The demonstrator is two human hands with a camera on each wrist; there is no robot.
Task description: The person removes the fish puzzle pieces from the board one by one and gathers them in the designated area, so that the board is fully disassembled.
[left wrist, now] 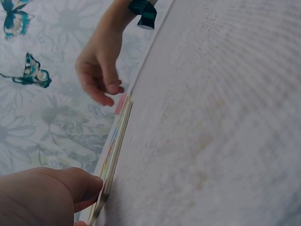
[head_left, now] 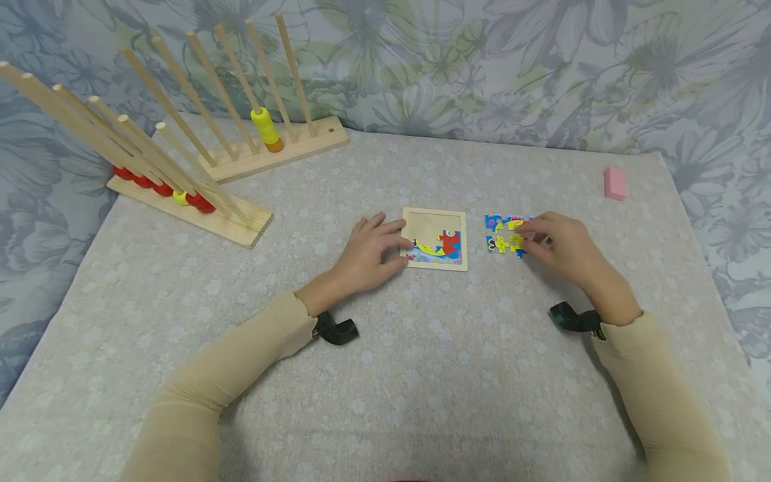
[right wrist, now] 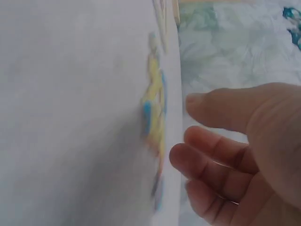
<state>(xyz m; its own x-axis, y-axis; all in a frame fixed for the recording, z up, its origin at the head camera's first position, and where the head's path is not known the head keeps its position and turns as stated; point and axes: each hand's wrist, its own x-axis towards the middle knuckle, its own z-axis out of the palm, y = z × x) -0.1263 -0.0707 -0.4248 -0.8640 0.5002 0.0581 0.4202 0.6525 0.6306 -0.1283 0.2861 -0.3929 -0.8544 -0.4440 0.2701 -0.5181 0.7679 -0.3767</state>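
Tray, head view: We see a shallow, square wooden tray point(head_left: 424, 224) at the centre, its near part filled with bright, knobbed puzzle pieces point(head_left: 452, 248).
Left hand point(head_left: 370, 254): spread wide, fingertips touching the tray's left side.
Right hand point(head_left: 563, 248): loosely curved over loose pieces point(head_left: 500, 245) just right of the tray, hiding some from us.
Cloth point(head_left: 421, 375): pale, flower-patterned.
Far left: two wooden peg racks point(head_left: 310, 132) with rounded beads point(head_left: 262, 124).
Far right: pink block point(head_left: 615, 183).
Tray edge, left wrist view: thin, straight; the left thumb meets it.
Blurred pieces, right wrist view: flat, colourful; right thumb and fingers stand apart, visibly holding nothing.
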